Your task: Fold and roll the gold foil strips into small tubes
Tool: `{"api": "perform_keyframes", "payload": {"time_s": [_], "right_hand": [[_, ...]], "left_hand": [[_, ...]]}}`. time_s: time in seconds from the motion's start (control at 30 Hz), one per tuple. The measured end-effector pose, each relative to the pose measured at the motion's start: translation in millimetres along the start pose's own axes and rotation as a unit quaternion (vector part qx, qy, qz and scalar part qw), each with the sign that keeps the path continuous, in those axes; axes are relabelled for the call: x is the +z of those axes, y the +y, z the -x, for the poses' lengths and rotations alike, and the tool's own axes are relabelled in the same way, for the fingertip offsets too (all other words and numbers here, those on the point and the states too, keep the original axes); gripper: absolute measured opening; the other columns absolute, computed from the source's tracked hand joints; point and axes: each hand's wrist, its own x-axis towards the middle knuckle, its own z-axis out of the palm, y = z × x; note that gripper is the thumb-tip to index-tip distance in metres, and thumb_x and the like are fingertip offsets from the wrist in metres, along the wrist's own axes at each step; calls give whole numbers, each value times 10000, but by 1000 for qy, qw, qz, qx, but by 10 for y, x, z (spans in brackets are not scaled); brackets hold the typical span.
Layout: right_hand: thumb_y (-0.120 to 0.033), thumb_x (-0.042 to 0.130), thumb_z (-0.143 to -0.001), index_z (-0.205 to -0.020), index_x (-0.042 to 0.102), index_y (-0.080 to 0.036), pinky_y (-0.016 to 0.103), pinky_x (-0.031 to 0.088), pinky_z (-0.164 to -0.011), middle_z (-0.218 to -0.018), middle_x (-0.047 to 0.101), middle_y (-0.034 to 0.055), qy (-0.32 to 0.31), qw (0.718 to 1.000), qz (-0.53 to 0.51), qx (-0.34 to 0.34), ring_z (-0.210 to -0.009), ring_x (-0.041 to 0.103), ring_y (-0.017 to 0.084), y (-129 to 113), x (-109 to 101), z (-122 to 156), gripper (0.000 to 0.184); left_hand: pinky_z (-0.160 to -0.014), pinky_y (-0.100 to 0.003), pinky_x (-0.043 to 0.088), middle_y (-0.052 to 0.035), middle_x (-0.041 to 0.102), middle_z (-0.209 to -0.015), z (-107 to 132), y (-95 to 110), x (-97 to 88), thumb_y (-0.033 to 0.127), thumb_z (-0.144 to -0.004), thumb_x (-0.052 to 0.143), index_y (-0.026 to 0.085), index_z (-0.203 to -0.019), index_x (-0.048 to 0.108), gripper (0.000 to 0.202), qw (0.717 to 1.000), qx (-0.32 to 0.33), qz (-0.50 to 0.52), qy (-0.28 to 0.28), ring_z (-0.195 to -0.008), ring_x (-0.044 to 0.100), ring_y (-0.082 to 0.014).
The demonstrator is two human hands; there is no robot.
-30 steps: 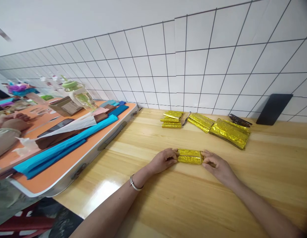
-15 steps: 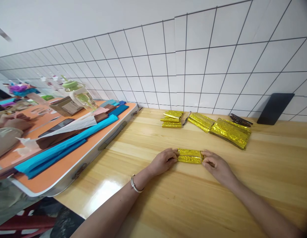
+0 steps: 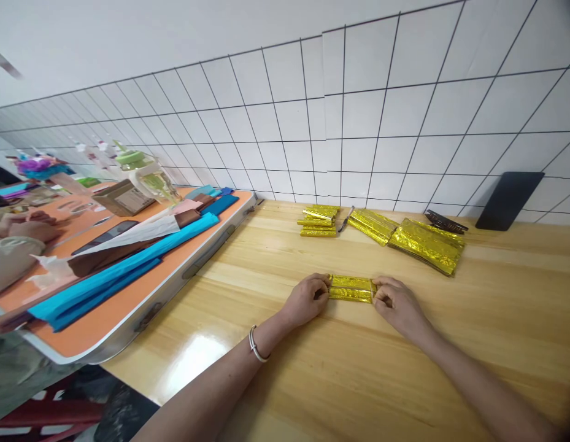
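Observation:
A shiny gold foil sheet [image 3: 350, 288], folded into a small rectangle with a lengthwise crease, lies on the wooden table between my hands. My left hand [image 3: 307, 299] pinches its left end, fingers curled. At the opposite end my right hand [image 3: 397, 304] grips the foil between thumb and fingers. Farther back is a small pile of narrow folded gold pieces [image 3: 318, 221]. To the right of that pile lie a flat gold foil strip [image 3: 371, 226] and a thicker stack of gold foil sheets [image 3: 426, 245].
A pen [image 3: 346, 219] and a dark hair clip [image 3: 445, 222] lie near the foil. A black phone-like slab [image 3: 510, 201] leans on the tiled wall. At left, an orange folding table [image 3: 107, 325] carries blue paper [image 3: 128, 279], a box [image 3: 123, 197] and a lidded bottle [image 3: 151, 178]; another person's hands [image 3: 31, 226] rest there.
My fingers have shifted slightly at both ends of the folded foil, and the left hand is curled a bit more. The foil stays in nearly the same place.

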Motion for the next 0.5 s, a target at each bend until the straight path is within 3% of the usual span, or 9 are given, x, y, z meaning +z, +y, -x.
{"api": "perform_keyframes", "payload": {"time_s": [0.33, 0.5], "right_hand": [[-192, 534, -703, -602, 535, -216, 352, 421, -809, -1047, 594, 50, 4, 1000, 23, -3, -977, 553, 222, 4, 18, 4, 103], [-197, 531, -697, -614, 546, -219, 357, 421, -799, -1058, 594, 50, 0, 1000, 26, -5, -987, 550, 232, 15, 17, 4, 87]], "left_hand": [[-877, -288, 462, -52, 618, -989, 19, 12, -57, 139, -803, 517, 183, -744, 571, 92, 1000, 8, 3, -28, -1021, 575, -182], [-873, -289, 463, -59, 590, -995, 22, 5, -51, 141, -804, 533, 178, -736, 576, 89, 1000, 11, 17, -17, -1007, 564, -174]]}}
